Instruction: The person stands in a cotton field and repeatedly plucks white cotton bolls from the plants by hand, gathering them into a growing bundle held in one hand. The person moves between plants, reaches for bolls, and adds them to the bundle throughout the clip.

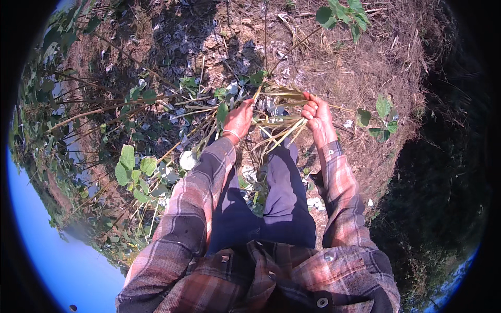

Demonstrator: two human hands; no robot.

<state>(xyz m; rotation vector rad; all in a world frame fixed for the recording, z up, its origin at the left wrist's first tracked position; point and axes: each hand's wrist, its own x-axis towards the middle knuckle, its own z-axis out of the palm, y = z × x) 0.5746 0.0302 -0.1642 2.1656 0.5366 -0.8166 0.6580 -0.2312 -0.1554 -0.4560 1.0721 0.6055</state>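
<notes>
My right hand point(319, 115) is closed around a bundle of long, yellowish-green grass blades point(287, 127), whose loose ends fan out to the left and down. To its left, my left hand point(239, 117) pinches a pale stalk near its fingertips, which point up and right. Slim plant stems point(195, 107) spread leftward behind the left wrist, and a green leaf point(222, 112) hangs beside that hand. How far the stalk in the left hand joins the bundle is hard to tell.
Leafy branching plants point(129, 164) crowd the left side. A leafy sprig point(344, 13) leans in at the top, another point(381, 121) at the right. Dry grass litter point(364, 66) covers the ground beside a dark, shaded strip point(438, 180). A round white object point(188, 160) lies near my left forearm.
</notes>
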